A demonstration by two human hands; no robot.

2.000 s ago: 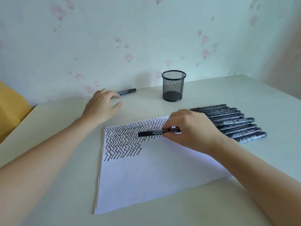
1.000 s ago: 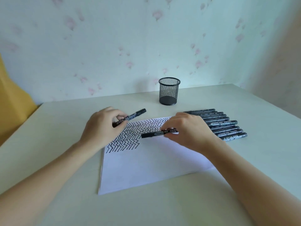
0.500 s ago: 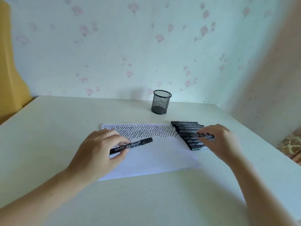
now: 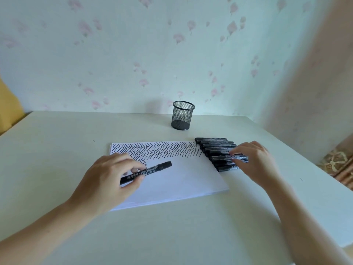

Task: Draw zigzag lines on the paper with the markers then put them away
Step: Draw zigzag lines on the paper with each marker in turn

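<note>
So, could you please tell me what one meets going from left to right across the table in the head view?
Left hand → marker it holds → mesh pen cup → row of markers → right hand.

Both bare forearms reach forward, well apart. The left hand (image 4: pixel 107 180) curls, thumb and fingertips pinching a marker (image 4: pixel 146 172). The right hand (image 4: pixel 256 161) lies palm down, fingertips pinching another marker (image 4: pixel 229 157).

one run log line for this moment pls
left hand: grips marker over paper | right hand: on marker row | mesh cup: empty
</note>
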